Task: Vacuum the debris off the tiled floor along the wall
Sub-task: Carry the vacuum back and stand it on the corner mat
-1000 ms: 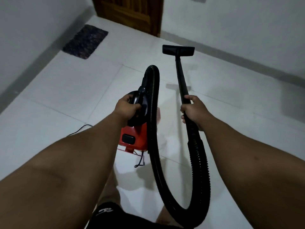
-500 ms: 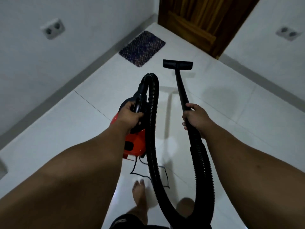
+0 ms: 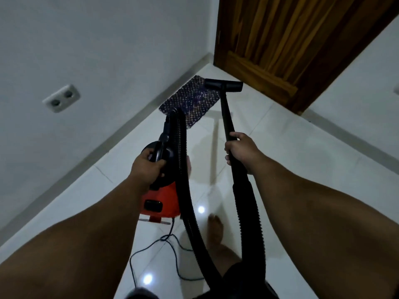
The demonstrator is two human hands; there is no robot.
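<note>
My left hand (image 3: 145, 167) grips the black carry handle of a small red and black vacuum cleaner (image 3: 160, 203), held off the white tiled floor (image 3: 291, 152). A ribbed black hose (image 3: 190, 212) loops from its top down past my legs and up to the wand (image 3: 226, 117). My right hand (image 3: 243, 151) is closed round the wand. The flat black nozzle (image 3: 223, 84) sits at the far end, over the edge of a dark patterned mat (image 3: 187, 100) near the door. No debris is visible on the tiles.
A white wall with a grey skirting (image 3: 121, 134) runs along the left and carries a double socket (image 3: 61, 98). A wooden door (image 3: 280, 39) closes the corner ahead. The black power cord (image 3: 155, 244) trails on the floor by my bare foot (image 3: 216, 231).
The view has turned left and moved towards the corner: the door and mat are closer. The nozzle now reaches the mat's edge. Both hands keep their grips.
</note>
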